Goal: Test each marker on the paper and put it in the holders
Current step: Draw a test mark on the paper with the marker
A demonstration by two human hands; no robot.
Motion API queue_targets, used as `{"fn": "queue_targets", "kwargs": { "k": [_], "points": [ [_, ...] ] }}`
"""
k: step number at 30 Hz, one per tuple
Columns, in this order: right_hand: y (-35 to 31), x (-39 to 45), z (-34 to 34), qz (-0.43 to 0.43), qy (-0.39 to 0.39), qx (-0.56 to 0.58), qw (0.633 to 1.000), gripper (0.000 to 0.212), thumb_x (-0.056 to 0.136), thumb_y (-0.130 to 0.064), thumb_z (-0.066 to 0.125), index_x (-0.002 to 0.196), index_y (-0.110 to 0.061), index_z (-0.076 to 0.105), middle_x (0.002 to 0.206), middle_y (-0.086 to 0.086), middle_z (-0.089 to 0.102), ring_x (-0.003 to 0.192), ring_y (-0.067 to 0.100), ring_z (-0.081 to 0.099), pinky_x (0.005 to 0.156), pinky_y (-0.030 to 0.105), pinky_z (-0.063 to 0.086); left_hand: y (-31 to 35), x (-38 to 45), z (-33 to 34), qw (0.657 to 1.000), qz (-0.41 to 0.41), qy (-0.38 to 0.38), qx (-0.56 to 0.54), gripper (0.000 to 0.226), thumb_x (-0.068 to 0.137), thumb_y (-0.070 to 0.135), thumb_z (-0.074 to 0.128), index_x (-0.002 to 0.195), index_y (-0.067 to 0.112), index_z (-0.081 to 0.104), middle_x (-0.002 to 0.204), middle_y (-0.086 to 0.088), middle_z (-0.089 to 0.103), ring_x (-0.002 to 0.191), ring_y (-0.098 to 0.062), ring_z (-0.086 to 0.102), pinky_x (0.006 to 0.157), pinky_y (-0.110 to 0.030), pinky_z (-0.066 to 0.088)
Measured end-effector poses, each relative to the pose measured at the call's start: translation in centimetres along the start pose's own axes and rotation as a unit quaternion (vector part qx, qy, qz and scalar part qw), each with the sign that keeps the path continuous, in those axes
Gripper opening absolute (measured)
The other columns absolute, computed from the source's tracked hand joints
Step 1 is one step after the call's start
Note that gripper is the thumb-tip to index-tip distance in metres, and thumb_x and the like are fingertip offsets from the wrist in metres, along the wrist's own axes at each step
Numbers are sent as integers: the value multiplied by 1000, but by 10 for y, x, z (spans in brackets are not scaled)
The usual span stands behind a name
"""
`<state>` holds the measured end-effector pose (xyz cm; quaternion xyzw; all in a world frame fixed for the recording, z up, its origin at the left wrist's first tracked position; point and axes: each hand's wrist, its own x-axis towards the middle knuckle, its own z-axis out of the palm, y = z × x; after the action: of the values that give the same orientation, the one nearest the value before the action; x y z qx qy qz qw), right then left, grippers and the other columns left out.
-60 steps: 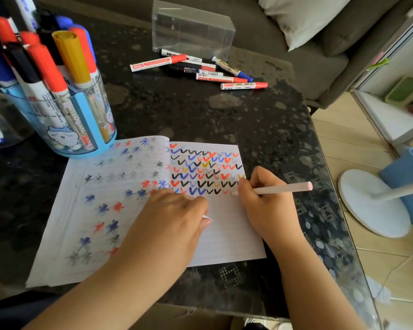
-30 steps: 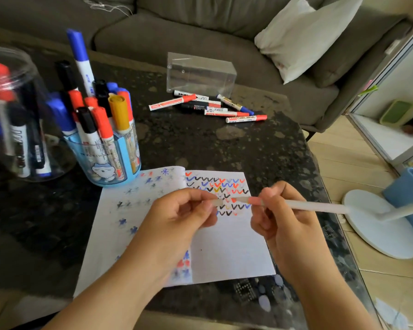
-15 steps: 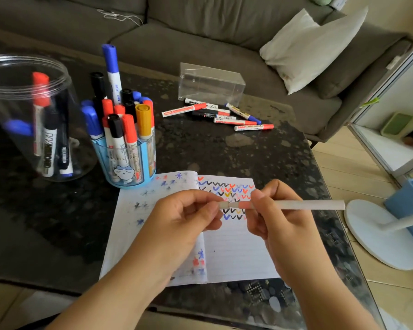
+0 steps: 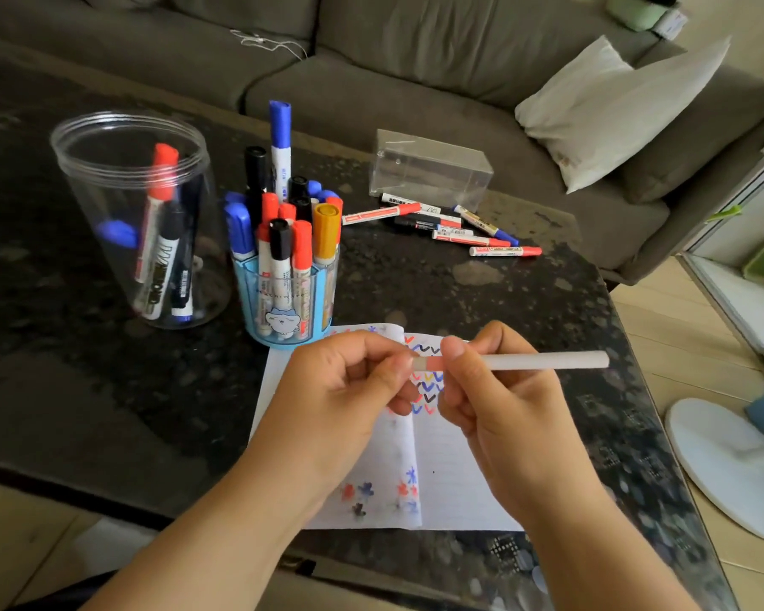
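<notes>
Pink marker lifted off paper since test stroke, now centre frame; right hand grips barrel, left hand pinches cap onto tip. Judged next: blue holder, centre-left.

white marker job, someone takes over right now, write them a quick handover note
Right hand grips the white marker; left hand pinches its cap end, both above the paper.
Blue holder is crowded with markers; clear jar has a few.
Done: rows of coloured ticks on the paper.
Left: finish capping, put this marker in a holder, then test the loose markers by the clear box.
</notes>
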<state>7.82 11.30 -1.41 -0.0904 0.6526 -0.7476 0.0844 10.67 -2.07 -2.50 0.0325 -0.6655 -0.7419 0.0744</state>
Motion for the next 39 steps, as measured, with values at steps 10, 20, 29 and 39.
{"fn": "queue_targets", "kwargs": {
  "k": [10,20,29,39],
  "points": [
    [-6,-5,31,182,71,-72,978,31,86,-33,63,71,-5,61,47,0,51,41,6,38,42,21,39,15,1,-29,964,98,92,227,14,87,22,60,79,34,63,73,17,65,80,7,59,67,-3,43],
    [-24,37,96,-237,-179,-551,780,20,88,-27,64,108,-25,67,97,-14,59,82,-2,46,76,13,41,39,-10,-90,859,177,164,451,7,87,20,60,87,16,66,82,10,55,70,-3,50,62,-8,38],
    [-78,76,152,-294,-64,-300,905,30,91,-21,61,98,-41,41,80,-12,67,70,-5,63,61,5,45,63,-8,-161,807,146,256,511,27,86,25,61,112,16,59,109,5,57,84,-11,59,67,-23,43],
    [-52,122,200,-231,-112,-402,879,20,96,-20,52,111,-17,65,95,-3,67,83,6,59,80,18,46,48,1,-166,806,141,236,524,24,87,24,61,110,16,60,111,5,54,96,-12,59,71,-19,42]
  ]
}}
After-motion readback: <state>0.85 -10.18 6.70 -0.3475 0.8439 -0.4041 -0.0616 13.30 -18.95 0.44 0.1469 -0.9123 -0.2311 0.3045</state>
